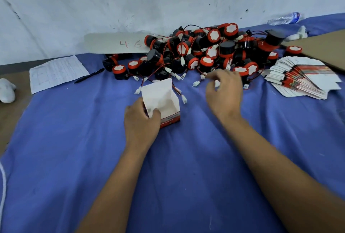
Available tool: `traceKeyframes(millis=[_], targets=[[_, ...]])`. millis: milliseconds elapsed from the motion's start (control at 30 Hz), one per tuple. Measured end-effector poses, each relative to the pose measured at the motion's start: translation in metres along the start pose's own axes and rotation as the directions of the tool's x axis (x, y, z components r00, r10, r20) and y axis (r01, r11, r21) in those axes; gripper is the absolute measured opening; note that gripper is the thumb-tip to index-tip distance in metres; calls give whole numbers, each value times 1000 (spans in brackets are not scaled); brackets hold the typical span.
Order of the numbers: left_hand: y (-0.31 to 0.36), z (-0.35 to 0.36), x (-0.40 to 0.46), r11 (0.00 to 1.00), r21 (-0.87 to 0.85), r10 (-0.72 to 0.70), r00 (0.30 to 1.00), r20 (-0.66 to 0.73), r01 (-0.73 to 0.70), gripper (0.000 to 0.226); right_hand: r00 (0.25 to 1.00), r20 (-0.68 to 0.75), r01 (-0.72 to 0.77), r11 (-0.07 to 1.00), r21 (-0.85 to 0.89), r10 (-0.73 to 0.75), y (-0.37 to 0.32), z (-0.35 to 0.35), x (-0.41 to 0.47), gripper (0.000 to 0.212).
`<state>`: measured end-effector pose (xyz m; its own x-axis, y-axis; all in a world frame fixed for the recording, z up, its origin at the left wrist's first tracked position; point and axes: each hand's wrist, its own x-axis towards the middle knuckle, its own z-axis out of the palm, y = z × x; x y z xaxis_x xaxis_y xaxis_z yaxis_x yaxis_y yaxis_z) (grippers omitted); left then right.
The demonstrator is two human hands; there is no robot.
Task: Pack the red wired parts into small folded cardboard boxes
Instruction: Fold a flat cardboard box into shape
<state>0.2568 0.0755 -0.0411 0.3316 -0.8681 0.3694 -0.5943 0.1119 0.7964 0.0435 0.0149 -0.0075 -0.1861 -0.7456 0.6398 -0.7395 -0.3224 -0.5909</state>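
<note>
Our left hand [141, 120] curls its fingers [155, 114] round the near wall of an open, empty box [162, 100], standing on the blue cloth [74, 139]. Our right hand [223, 90] hovers at the near edge of the pile of red wired parts [205, 51], fingers loosely bent, seemingly holding nothing; blur hides detail. Flat boxes [302, 79] wait rightward. Most packing seems left.

left hand [141, 118] gripping, right hand [224, 90] reaching forward, fingers loosely curled
</note>
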Motion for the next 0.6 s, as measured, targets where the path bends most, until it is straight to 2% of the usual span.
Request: traceKeyframes(millis=[67,133,200,267,433,533,600], targets=[[2,4,-2,1000,14,15,1000,5,-15,14,983,65,-142,943,-300,169,34,-4,22,36],[1,6,-2,1000,1,13,1000,5,-13,10,954,140,-175,871,-460,265,58,-9,39,54],[1,6,-2,1000,20,19,1000,0,-19,12,913,259,-167,869,-466,315,72,-11,50,65],[1,7,-1,1000,17,26,1000,-11,-25,10,887,348,-121,880,-458,304,76,-9,54,68],[2,6,-1,999,14,39,999,-34,-38,14,956,231,-88,926,-368,183,48,-1,42,50],[3,5,-1,1000,20,16,999,-47,-15,12,961,233,-63,938,-341,150,37,6,29,51],[5,4,-3,1000,11,15,999,-39,-15,14,952,292,4,946,-325,96,35,9,21,57]])
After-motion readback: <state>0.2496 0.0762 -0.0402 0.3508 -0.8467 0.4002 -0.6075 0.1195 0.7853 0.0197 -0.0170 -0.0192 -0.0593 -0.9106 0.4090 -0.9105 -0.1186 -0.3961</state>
